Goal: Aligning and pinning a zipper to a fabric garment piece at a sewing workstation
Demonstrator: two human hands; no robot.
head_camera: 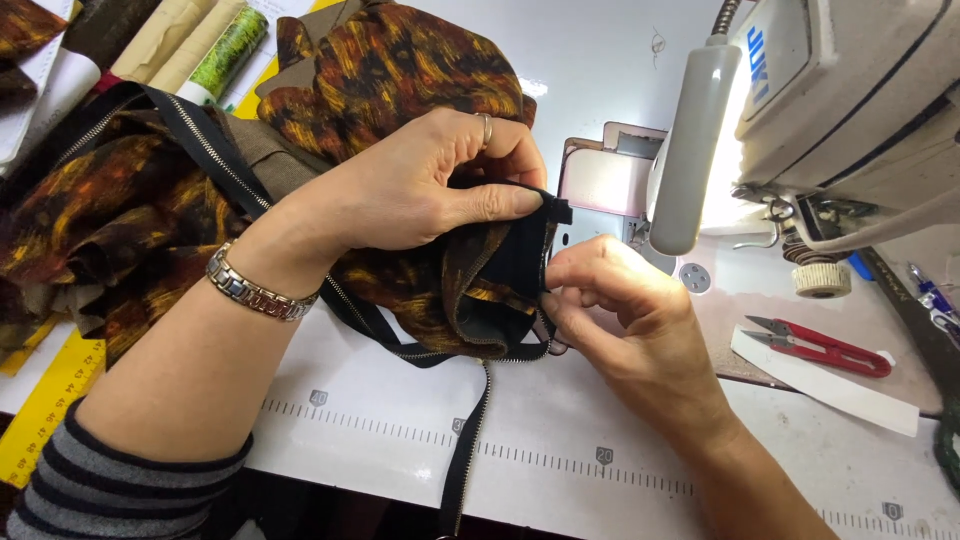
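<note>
My left hand (420, 190) pinches the top end of a black zipper (470, 440) and the folded edge of a brown and orange patterned fabric (150, 220) between thumb and fingers. It wears a ring and a metal bracelet. My right hand (620, 310) grips the same zipper edge just below, fingers curled on the black tape and fabric. The zipper's free tail hangs down over the table's front edge. The work sits just left of the sewing machine's needle area.
A white sewing machine (850, 110) with a lit lamp stands at right. Red thread snips (825, 347) lie on a white strip beside it. A green thread spool (228, 52) and beige rolls lie at top left. A yellow ruler (50, 400) lies at left.
</note>
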